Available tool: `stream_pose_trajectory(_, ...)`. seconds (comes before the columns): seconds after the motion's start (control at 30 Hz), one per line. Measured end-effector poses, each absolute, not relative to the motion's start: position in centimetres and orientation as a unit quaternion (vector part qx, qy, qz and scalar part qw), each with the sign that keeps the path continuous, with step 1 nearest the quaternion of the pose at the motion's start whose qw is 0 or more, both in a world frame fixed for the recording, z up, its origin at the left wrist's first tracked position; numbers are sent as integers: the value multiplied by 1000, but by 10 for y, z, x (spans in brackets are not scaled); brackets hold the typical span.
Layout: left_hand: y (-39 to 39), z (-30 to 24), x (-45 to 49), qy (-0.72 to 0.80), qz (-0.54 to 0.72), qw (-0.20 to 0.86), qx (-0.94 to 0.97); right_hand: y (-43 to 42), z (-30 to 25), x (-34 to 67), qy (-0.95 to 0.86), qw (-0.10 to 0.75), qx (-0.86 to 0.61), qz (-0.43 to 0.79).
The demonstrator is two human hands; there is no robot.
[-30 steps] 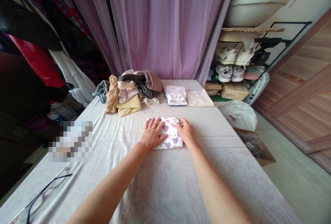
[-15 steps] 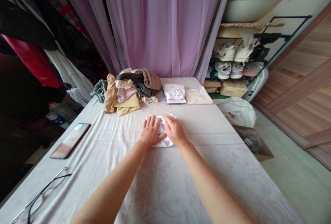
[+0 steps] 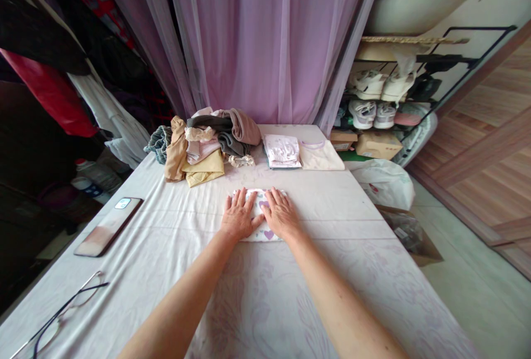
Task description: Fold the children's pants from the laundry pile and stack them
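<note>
A folded white garment with purple hearts (image 3: 269, 234) lies flat on the table in front of me. My left hand (image 3: 240, 215) rests palm down on its left part, fingers spread. On its right part lies my right hand (image 3: 282, 214), also flat with fingers apart. The two thumbs nearly meet over the cloth, and the hands hide much of it. Beyond it sit a folded pale printed stack (image 3: 282, 151) and, beside that, a folded cream shirt (image 3: 321, 156).
A loose heap of clothes (image 3: 224, 132) lies at the table's back left. A phone (image 3: 108, 227) and glasses (image 3: 68, 309) rest along the left edge. Purple curtains (image 3: 253, 38) hang behind. A shoe rack (image 3: 369, 99) and a plastic bag (image 3: 384, 182) stand at right.
My right hand has spread its fingers and flattened on the garment's right side. My left hand has stayed on the left side. The view has shifted slightly.
</note>
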State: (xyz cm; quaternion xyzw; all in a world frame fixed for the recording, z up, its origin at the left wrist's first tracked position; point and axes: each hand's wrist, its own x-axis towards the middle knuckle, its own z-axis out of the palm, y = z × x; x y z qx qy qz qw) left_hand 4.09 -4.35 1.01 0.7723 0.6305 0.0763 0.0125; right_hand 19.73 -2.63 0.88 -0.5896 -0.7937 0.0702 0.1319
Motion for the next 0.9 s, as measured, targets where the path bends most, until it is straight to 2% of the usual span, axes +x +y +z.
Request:
stream_pose_trajectory(0.33,-45,13,26,629,62,32,774,-32,6,206,-782,116,-611,39)
stream_pose_trajectory(0.73,-46,12,23,627,65,17,776,-32,10,227,-793,82,-601,57)
stream_pose_trajectory(0.9,-47,14,24,633,63,21,771,-30,15,231,-788,95,-605,68)
